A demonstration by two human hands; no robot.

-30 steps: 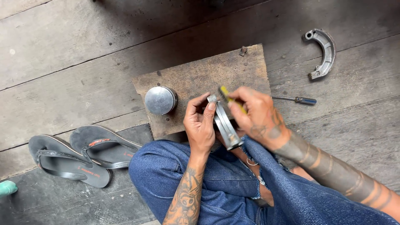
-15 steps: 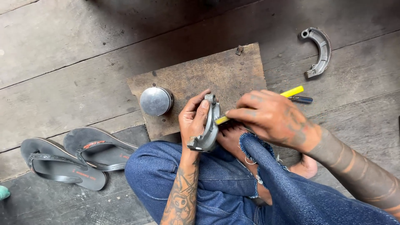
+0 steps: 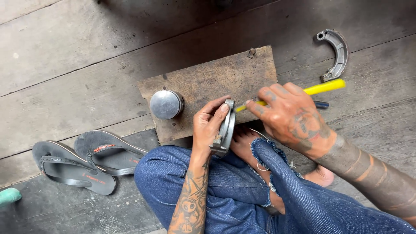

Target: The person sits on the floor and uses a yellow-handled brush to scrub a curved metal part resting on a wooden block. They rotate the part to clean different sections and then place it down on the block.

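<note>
My left hand (image 3: 209,126) grips a curved grey metal brake shoe (image 3: 225,130), held on edge against the near side of a wooden board (image 3: 208,82). My right hand (image 3: 291,117) holds a yellow-handled tool (image 3: 320,88) like a pencil, its tip resting against the top of the shoe. A round metal cap (image 3: 165,104) stands on the board's left part. My legs in blue jeans are crossed below the hands.
A second brake shoe (image 3: 336,53) lies on the plank floor at the upper right. A dark-handled screwdriver (image 3: 321,104) lies behind my right hand. Two grey flip-flops (image 3: 82,160) sit at the lower left, with a green object (image 3: 8,196) at the left edge.
My right hand has swung its yellow-handled tool out to the right, with the tip at the shoe's top. My left hand has turned the shoe and lowered it slightly.
</note>
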